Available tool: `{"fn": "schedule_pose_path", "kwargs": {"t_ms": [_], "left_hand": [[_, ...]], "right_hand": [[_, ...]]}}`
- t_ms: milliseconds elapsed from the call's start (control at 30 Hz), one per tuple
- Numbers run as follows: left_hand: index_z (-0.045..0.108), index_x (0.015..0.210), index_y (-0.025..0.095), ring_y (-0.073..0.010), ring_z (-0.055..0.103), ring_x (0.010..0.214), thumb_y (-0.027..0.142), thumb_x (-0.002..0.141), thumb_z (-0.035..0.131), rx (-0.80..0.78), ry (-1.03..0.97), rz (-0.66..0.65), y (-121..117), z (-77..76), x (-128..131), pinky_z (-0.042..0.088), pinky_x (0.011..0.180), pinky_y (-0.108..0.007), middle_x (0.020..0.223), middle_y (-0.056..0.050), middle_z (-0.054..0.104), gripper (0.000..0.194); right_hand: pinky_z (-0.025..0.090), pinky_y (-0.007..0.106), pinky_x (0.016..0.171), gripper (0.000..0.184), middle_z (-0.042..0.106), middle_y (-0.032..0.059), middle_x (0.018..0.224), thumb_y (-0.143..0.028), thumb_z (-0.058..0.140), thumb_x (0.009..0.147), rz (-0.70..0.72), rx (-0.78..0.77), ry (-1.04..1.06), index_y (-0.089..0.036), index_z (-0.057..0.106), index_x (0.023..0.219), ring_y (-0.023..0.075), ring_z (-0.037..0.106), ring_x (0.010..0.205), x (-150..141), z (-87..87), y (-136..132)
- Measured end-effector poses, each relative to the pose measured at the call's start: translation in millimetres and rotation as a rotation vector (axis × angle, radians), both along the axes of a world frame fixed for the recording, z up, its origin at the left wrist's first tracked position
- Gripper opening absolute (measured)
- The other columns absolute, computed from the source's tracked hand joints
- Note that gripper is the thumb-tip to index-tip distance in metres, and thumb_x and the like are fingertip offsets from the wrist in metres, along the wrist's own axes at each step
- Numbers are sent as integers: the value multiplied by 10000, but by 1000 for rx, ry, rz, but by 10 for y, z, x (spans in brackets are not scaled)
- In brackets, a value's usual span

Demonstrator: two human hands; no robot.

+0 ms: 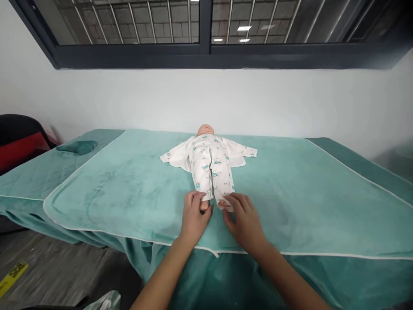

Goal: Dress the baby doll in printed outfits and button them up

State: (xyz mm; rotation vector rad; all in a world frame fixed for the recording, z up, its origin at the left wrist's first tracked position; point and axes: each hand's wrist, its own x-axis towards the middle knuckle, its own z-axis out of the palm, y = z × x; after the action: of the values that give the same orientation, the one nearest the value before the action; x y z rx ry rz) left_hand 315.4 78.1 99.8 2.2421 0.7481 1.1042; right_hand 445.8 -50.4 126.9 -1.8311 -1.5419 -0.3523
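Observation:
A baby doll [205,129] lies on its back with its head toward the wall. It wears white printed trousers [203,168], and a matching long-sleeved top [180,154] is spread out on both sides. My left hand [194,218] has curled its fingers over the cuff of the trouser leg on the left, where a bare doll foot [204,206] pokes out between fingers and thumb. On the other leg, my right hand [244,218] pinches the cuff with its fingertips; the foot there is partly covered by the cloth.
Under the doll, a green padded mat [129,193] with white piping covers a bed, its front edge hanging in folds. A face-hole hollow [77,147] is at the left end. Behind are a white wall [206,99] and a dark-framed window [204,56]. A red-and-black chair [22,146] stands left.

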Motion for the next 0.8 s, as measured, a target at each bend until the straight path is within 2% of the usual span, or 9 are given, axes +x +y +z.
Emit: {"fn": "schedule_pose_path", "kwargs": {"t_ms": [133, 300, 400, 533, 700, 800], "left_hand": [[525, 1217, 235, -244, 548, 1124, 116, 768, 686, -110, 9, 9, 23, -37, 23, 490, 988, -435, 1189, -83, 476, 492], [550, 1216, 215, -244, 559, 1081, 82, 768, 621, -166, 47, -48, 72, -19, -12, 488, 945, -430, 1152, -87, 517, 473], [573, 1174, 214, -222, 553, 1051, 80, 781, 612, -173, 17, -93, 103, -8, -60, 481, 929, -399, 1099, -68, 539, 417], [586, 1108, 224, -186, 553, 956, 98, 810, 603, -183, -88, -107, 119, -4, -100, 486, 855, -338, 1020, -37, 544, 324], [570, 1153, 234, -159, 541, 888, 33, 785, 566, -165, -102, -90, 48, 18, -129, 481, 753, -275, 1007, -29, 512, 420], [572, 1172, 235, -145, 539, 836, 31, 816, 550, -126, -64, -126, 30, 48, -216, 472, 753, -268, 951, -17, 522, 411]], "right_hand": [[381, 476, 1022, 314, 638, 102, 1214, -89, 500, 914, 12, -104, -156, -207, 564, 1197, 284, 525, 1176, -162, 139, 210], [321, 516, 1083, 195, 684, 88, 937, -48, 512, 876, -66, -283, -211, -186, 622, 956, 282, 572, 1039, -196, 259, 555], [334, 502, 1076, 180, 668, 67, 862, -36, 522, 845, -55, -297, -205, -197, 599, 864, 264, 574, 967, -141, 233, 645], [325, 465, 1099, 140, 618, 14, 780, -83, 562, 820, 17, -169, -70, -213, 526, 782, 212, 555, 887, -168, 162, 580], [359, 418, 1075, 139, 581, -3, 763, -87, 547, 818, 128, -69, 28, -215, 502, 789, 178, 540, 821, -312, 178, 369], [346, 425, 1090, 102, 622, 0, 823, -126, 529, 889, 246, -49, 15, -218, 534, 847, 174, 564, 856, -174, 210, 280]]}}
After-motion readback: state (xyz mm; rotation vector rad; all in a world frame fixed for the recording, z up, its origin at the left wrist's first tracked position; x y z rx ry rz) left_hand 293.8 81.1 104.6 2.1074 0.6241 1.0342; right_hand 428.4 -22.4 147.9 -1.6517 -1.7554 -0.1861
